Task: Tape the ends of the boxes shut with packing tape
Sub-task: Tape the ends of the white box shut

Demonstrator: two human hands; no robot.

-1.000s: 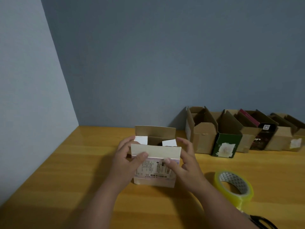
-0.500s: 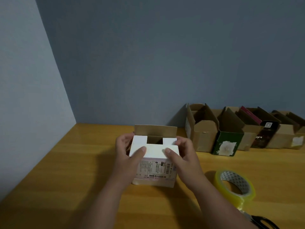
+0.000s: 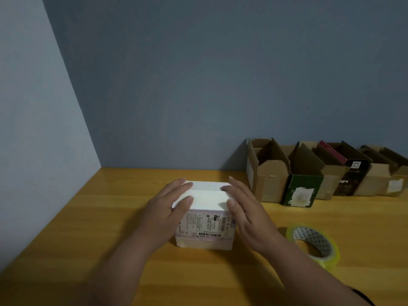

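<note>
Both hands are on the white box (image 3: 204, 214) right now, which sits on the wooden table (image 3: 92, 228) directly between them. The left hand (image 3: 167, 208) lies flat along the box's left side, fingers straight and stretched over the top edge, thumb pressing on the near top flap. The right hand (image 3: 245, 208) mirrors it on the right side, fingers extended across the top, thumb resting at the near right corner. Neither hand curls round anything; both are flat and pressing. The top flaps (image 3: 207, 192) are folded down and meet in a seam running straight across between the fingertips. A printed label with a barcode (image 3: 206, 226) faces the person on the box's near side, below the thumbs.

Just beyond the right wrist, to its right, a roll of clear yellowish packing tape (image 3: 313, 245) lies on the table, apart from the hand. Further out past the right hand's fingertips, a row of boxes stands against the blue wall with flaps up: a brown cardboard box (image 3: 268, 180) nearest, a green box (image 3: 303, 191) touching it, then a dark box (image 3: 351, 180) and more brown ones.
</note>
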